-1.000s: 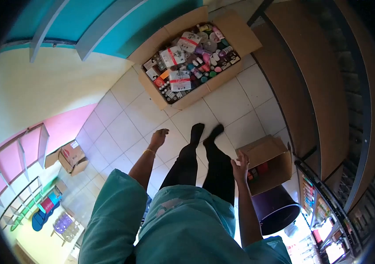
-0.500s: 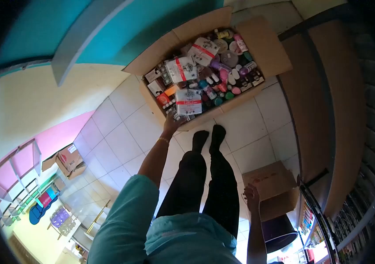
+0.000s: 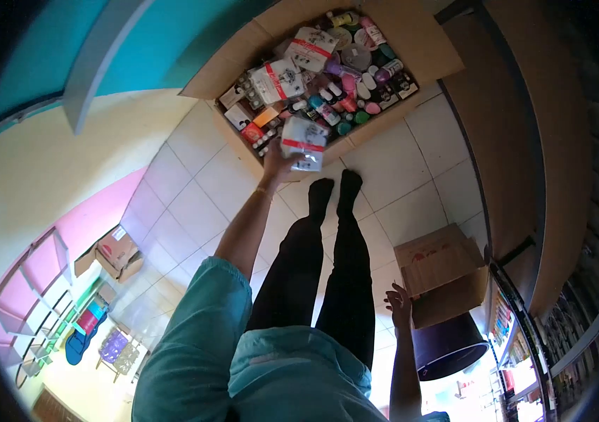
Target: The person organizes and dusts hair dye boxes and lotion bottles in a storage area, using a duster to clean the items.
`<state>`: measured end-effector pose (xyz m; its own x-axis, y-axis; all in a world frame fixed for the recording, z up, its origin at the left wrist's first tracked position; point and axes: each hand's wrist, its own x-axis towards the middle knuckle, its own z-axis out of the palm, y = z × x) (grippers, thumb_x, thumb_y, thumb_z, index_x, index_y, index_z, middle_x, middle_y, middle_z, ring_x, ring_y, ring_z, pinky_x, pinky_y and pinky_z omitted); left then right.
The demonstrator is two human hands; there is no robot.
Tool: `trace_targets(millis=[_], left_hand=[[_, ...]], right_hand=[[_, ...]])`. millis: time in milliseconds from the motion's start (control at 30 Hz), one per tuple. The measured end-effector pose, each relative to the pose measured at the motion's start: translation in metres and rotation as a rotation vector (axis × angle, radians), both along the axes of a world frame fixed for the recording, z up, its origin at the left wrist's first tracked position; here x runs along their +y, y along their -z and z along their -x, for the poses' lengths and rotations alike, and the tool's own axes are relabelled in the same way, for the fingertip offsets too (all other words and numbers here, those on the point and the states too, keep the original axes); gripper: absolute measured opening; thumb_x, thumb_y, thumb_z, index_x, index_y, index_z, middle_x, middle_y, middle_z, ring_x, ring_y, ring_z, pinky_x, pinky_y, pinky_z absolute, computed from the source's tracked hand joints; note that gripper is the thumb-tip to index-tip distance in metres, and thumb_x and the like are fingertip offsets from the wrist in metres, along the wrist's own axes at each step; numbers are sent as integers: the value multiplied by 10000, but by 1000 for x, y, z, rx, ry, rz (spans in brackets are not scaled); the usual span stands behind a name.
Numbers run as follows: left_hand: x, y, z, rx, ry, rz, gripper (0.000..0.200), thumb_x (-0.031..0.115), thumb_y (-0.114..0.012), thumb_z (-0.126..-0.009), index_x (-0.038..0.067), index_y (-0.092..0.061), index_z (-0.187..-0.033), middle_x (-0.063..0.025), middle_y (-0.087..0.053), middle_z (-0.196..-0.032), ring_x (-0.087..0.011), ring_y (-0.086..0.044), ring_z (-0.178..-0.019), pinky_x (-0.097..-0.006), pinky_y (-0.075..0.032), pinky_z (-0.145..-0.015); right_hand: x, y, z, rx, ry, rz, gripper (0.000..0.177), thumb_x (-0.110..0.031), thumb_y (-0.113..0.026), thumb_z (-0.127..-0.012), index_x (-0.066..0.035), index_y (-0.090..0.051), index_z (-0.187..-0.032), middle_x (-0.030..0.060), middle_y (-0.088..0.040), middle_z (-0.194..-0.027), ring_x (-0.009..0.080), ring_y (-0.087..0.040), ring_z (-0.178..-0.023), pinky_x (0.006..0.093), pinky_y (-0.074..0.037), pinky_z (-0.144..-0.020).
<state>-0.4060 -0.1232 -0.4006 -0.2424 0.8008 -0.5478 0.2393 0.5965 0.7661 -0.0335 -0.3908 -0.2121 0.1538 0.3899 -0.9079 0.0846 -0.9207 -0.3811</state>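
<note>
My left hand [image 3: 280, 165] is closed on the edge of a white packet with a red band [image 3: 304, 133], at the near-left side of a large open cardboard box [image 3: 426, 53]. Two similar packets, one at the left [image 3: 276, 81] and one farther back [image 3: 311, 48], lie on the box's contents. Around them are bottles, such as a pink one [image 3: 371, 29] and a purple one [image 3: 388, 70], plus round lids and small cartons. My right hand [image 3: 399, 302] hangs low beside a smaller cardboard box, fingers apart, with nothing visible in it.
The smaller open cardboard box [image 3: 436, 257] stands on the tiled floor at the right, by a dark bucket [image 3: 447, 348]. Brown shelving [image 3: 482, 141] runs along the right. Another carton [image 3: 117, 253] sits at far left near a shelf rack [image 3: 36, 281].
My left hand has lifted and tilted the white packet, pulling it slightly toward me over the box's edge. The view has shifted, and the right hand stays low at my side.
</note>
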Motion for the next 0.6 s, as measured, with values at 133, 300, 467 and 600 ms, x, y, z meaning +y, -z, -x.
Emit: trace_targets(millis=[133, 300, 467, 600], left_hand=[[-56, -49, -45, -310, 128, 87, 637, 125, -764, -594, 10, -425, -1120, -105, -562, -1016, -176, -555, -911, -300, -480, -761], [-105, -148, -138, -730, 356, 134, 630, 86, -755, -626, 13, -416, -1153, -74, -509, -1109, -151, -497, -1017, -312, -431, -866], [-147, -186, -229, -977, 437, 350, 550, 70, -706, -675, 25, -437, -1152, -86, -545, -1047, -167, -545, -966, -336, -489, -805], [-192, -160, -291, -862, 373, 219, 502, 16, -649, -716, 6, -422, -1164, -110, -537, -1086, -240, -543, -1007, -379, -468, -859]], right_hand=[[-18, -27, 9, 23, 30, -18, 413, -268, -570, -825, -94, -478, -1188, 60, -591, -946, 144, -569, -812, 271, -450, -646], [-38, -50, 8, 38, 128, -147, 357, -186, -560, -841, -54, -485, -1164, 69, -589, -923, 143, -568, -812, 268, -463, -694], [-128, -34, -30, -240, 154, -305, 341, -174, -610, -789, -95, -536, -1112, 79, -621, -905, 174, -595, -838, 288, -459, -769], [-215, -29, -108, -322, 306, -262, 359, -176, -614, -775, -79, -536, -1112, 110, -597, -987, 228, -566, -915, 333, -452, -773]])
